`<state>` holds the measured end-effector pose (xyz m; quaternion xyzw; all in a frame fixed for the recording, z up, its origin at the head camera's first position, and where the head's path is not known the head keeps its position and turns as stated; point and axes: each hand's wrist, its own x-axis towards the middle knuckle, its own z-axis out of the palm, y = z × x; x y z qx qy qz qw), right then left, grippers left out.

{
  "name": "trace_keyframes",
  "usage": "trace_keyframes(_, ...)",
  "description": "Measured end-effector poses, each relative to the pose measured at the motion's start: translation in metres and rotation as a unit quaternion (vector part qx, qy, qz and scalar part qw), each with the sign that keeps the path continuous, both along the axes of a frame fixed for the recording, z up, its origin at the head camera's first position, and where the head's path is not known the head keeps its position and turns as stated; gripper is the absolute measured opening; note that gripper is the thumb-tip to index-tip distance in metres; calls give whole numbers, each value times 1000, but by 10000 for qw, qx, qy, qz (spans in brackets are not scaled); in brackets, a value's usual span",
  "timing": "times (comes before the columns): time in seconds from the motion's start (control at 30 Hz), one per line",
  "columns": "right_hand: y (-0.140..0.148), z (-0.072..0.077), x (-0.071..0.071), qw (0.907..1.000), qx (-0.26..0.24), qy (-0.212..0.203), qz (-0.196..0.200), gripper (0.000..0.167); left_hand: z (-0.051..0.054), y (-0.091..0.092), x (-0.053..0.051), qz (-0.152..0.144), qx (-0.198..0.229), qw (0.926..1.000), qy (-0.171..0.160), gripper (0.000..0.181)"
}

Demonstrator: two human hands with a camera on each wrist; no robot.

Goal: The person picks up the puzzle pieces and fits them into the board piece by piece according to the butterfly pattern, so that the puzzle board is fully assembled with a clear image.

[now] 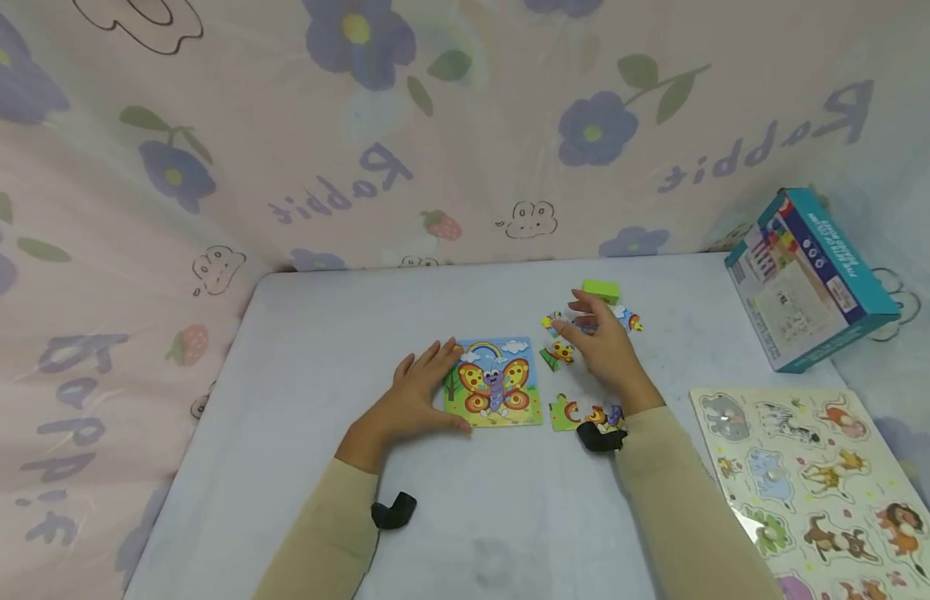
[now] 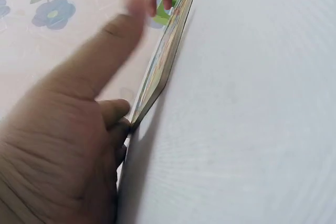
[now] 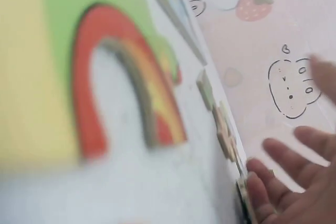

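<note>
A square butterfly puzzle board [image 1: 502,346] lies flat on the white table. My left hand [image 1: 416,402] rests at its left side, fingers stretched along the upper left edge and thumb near the lower left corner. In the left wrist view the fingers touch the edge of the board [image 2: 167,61]. Over the loose puzzle pieces right of the board hovers my right hand [image 1: 603,346], its fingers spread and loosely bent. One yellow and green piece [image 1: 561,353] lies just below its thumb. In the right wrist view nothing shows between the fingers [image 3: 286,158]; thin pieces [image 3: 223,132] lie beside them.
Nearer me are more puzzle pieces [image 1: 562,412], partly hidden by the black wrist strap [image 1: 602,437]. A green block [image 1: 601,290] sits beyond my right hand. At the right stand a blue box [image 1: 817,283] and an animal peg board [image 1: 798,446]. Patterned cloth [image 1: 465,150] hangs behind the table.
</note>
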<state>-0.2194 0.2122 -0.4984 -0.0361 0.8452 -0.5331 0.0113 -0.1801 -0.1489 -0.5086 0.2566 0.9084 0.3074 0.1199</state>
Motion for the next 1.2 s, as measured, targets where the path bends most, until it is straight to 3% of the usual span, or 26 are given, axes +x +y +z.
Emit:
trace_keyframes(0.17,-7,-8,-10,9970,765,41,93,73,3,0,-2,-184,-449,9987,128,140)
trace_keyframes(0.33,-15,-10,-15,9913,1305,155,-8,65,5,-1,-2,-195,-555,9982,141,141)
trace_keyframes(0.5,-19,-12,-17,9869,1598,-99,-214,58,2,-3,0,-199,-590,9980,120,136)
trace_keyframes(0.6,-20,-12,-18,9877,1508,-193,-367,55,-1,-3,-1,-182,-567,9981,128,133)
trace_keyframes(0.8,-18,-13,-14,9932,872,-173,-752,45,-2,-2,-2,-196,-650,9977,86,132)
trace_keyframes(1.07,-16,-18,-7,9895,110,826,-1184,32,0,-3,0,-142,-834,9962,200,136)
trace_keyframes(1.2,-17,-16,-6,9877,-83,960,-1235,31,0,-2,0,-65,-891,9958,210,140)
